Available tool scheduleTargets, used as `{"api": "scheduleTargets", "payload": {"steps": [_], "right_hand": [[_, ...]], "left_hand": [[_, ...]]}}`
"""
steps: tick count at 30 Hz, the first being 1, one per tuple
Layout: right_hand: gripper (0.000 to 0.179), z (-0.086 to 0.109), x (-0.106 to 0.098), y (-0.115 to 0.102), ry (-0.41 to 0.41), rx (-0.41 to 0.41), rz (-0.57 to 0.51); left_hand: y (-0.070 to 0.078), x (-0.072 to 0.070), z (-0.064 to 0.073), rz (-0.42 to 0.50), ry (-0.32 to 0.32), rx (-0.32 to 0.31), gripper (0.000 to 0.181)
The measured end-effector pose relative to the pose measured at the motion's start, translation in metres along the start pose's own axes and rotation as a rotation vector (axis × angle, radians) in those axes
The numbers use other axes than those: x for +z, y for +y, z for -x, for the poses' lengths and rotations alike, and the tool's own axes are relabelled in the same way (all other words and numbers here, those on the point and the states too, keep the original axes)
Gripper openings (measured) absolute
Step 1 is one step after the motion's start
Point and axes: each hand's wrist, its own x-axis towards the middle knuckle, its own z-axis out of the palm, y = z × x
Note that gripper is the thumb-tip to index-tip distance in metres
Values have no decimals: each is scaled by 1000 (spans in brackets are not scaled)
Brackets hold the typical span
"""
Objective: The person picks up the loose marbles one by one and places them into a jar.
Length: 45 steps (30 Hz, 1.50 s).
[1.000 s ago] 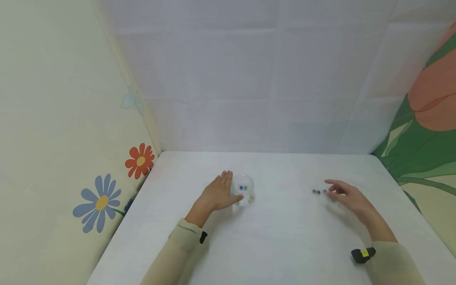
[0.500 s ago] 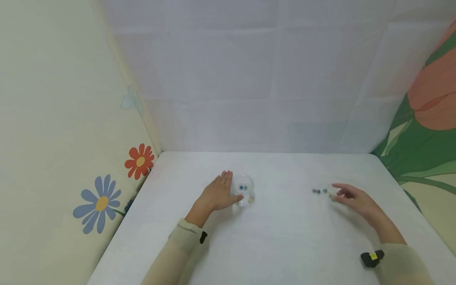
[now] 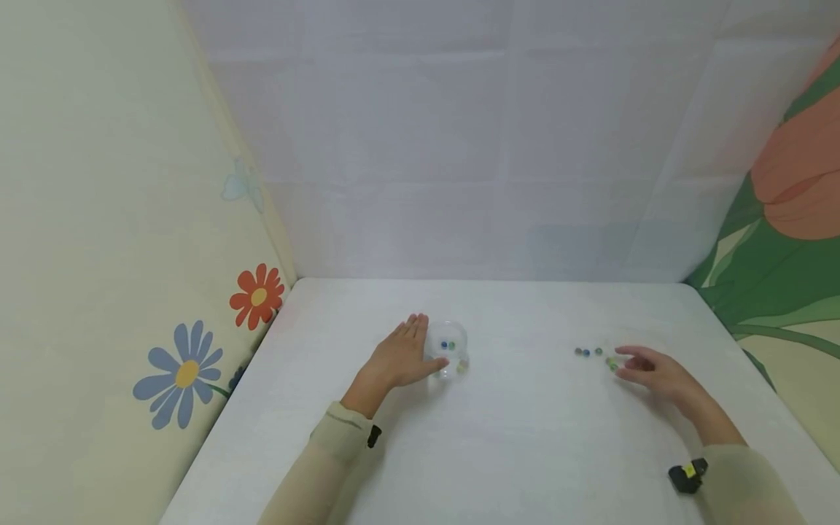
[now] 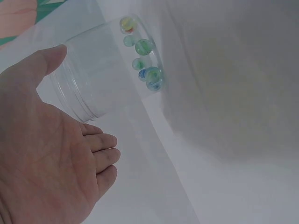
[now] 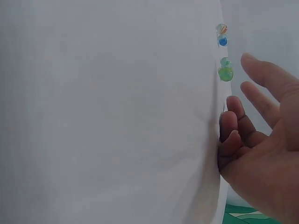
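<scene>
So there's a clear jar [image 3: 449, 337] standing upright on the white table [image 3: 525, 452], a bit left of the middle and toward the far edge. At least 6 marbles [image 4: 144, 47] sit at its bottom.

The left hand [image 3: 399, 359] is at the jar's left side, fingers straight and close together, thumb spread well away and lying against the rim. It's not clamped on anything; can't tell whether the fingertips touch the glass.

Over between the jar and the table's right edge are 5 loose marbles [image 3: 599, 351], 3 in a rough row and 2 right by the right hand [image 3: 658, 372]. That hand has its thumb and index apart with nothing between them, other fingers loosely bent.

Past the left edge, a cream wall [image 3: 98, 182] has blue [image 3: 187, 373] and red flowers [image 3: 259, 297].
</scene>
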Motion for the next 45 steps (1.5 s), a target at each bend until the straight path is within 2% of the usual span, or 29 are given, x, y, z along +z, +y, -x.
{"api": "scheduleTargets", "payload": {"steps": [19, 31, 45], "right_hand": [[60, -18, 6, 1, 10, 77, 108], [47, -18, 12, -4, 41, 140, 90], [40, -16, 9, -5, 25, 127, 79]], "left_hand": [[-1, 2, -1, 5, 11, 8, 102], [1, 2, 1, 10, 14, 6, 101], [-1, 2, 0, 3, 15, 12, 101]]}}
